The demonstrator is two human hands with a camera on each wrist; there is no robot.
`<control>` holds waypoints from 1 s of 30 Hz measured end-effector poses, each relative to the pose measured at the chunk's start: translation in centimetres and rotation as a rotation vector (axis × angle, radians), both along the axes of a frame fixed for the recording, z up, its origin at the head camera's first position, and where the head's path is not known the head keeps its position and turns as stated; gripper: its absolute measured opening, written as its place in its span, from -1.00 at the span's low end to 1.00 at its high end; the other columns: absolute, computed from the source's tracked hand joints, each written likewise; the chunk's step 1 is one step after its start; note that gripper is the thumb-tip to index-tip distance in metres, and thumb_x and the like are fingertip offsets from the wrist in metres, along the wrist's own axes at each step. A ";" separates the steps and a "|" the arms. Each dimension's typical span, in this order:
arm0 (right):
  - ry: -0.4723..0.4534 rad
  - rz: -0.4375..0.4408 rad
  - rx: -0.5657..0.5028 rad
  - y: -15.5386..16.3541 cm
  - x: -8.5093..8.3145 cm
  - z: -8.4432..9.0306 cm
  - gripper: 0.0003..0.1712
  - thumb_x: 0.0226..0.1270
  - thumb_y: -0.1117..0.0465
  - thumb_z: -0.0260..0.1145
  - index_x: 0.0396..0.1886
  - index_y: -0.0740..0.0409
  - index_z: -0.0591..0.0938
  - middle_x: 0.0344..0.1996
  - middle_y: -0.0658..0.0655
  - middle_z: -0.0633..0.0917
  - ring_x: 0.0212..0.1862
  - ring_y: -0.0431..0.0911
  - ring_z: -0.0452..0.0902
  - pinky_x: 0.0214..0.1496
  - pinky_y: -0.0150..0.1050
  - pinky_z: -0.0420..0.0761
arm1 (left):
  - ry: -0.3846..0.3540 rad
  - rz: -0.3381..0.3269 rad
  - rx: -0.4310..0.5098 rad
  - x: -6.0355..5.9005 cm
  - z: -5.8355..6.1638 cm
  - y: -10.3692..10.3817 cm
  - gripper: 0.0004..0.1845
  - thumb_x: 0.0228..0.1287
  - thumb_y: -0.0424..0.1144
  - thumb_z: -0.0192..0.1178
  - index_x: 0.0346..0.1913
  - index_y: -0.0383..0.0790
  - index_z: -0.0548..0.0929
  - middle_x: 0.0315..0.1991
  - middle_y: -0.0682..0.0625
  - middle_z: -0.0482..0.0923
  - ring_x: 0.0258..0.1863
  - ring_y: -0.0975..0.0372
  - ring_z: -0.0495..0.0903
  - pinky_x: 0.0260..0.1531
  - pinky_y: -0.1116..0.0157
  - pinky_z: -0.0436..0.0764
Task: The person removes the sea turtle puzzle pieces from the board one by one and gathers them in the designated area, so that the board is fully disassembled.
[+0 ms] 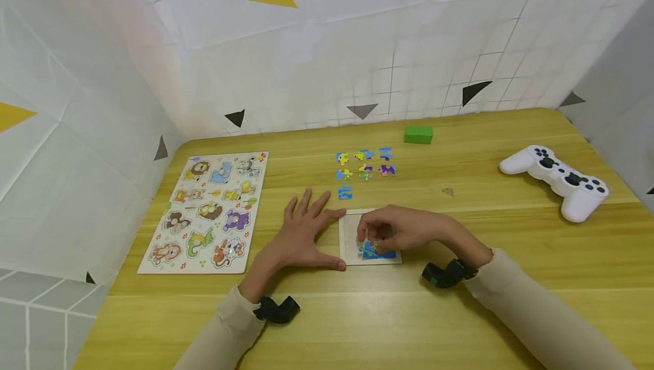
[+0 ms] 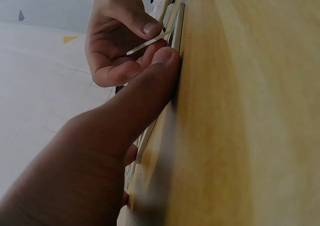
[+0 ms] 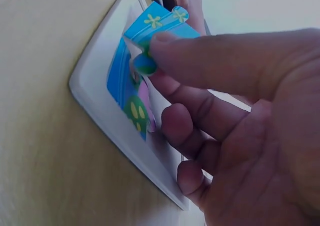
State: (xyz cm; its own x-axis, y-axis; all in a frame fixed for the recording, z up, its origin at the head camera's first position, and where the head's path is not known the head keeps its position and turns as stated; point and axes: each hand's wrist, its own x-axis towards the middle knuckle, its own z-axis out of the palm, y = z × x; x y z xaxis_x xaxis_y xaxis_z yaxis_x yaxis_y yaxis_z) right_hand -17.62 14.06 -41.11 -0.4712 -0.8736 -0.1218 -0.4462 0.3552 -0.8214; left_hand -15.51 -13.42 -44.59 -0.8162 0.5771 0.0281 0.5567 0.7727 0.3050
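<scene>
My right hand (image 1: 411, 227) pinches a blue jigsaw piece with yellow flowers (image 3: 156, 21) between thumb and fingertips. The piece is tilted above the shallow white puzzle tray (image 1: 351, 234). Below it, in the right wrist view, a blue, green and pink piece (image 3: 134, 110) lies in the tray's corner. Spread wide, my left hand (image 1: 298, 239) has its thumb and index fingertips at the tray's left edge. In the left wrist view, the held piece (image 2: 145, 45) shows edge-on and its print is hidden.
Several loose jigsaw pieces (image 1: 344, 191) lie in rows beyond the tray. An animal puzzle board (image 1: 237, 188) is at the left. A green block (image 1: 418, 134) sits near the back edge, and a white game controller (image 1: 557, 180) lies at the right.
</scene>
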 end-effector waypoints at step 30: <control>0.135 -0.360 -0.089 2.1 -3.1 -0.4 -0.86 0.34 0.17 0.29 -0.15 -0.09 0.69 -0.33 -0.04 0.66 -0.37 -0.10 0.40 -0.33 -0.35 0.46 | -0.014 -0.003 -0.005 0.2 0.3 0.0 0.10 -0.30 0.67 0.13 0.44 0.42 0.16 0.58 0.03 -0.15 0.55 -0.14 -0.33 0.41 -0.22 -0.26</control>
